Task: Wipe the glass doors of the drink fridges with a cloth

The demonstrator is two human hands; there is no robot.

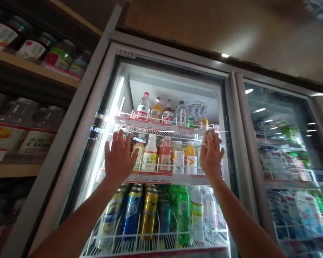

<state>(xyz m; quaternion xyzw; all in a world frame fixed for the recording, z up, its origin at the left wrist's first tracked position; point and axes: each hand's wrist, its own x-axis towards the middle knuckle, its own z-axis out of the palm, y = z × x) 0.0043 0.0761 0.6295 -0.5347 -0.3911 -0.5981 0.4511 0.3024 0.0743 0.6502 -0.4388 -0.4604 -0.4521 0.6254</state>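
Observation:
I stand before a lit drinks fridge with a glass door [161, 89]. My left hand [119, 157] lies flat against the glass with fingers stretched out, over the middle shelf's bottles [164, 154]. My right hand [210, 154] is pressed to the glass further right, its fingers closed over a small white wad, perhaps a cloth [209, 134]. Behind the glass the top shelf holds bottles [143, 106] and the bottom shelf holds cans [149, 213] and green and clear bottles.
A second fridge [288, 161] with a glass door stands to the right. At left, wooden shelves [34, 70] carry jars and plastic containers. The grey fridge frame [78, 114] runs between shelves and door.

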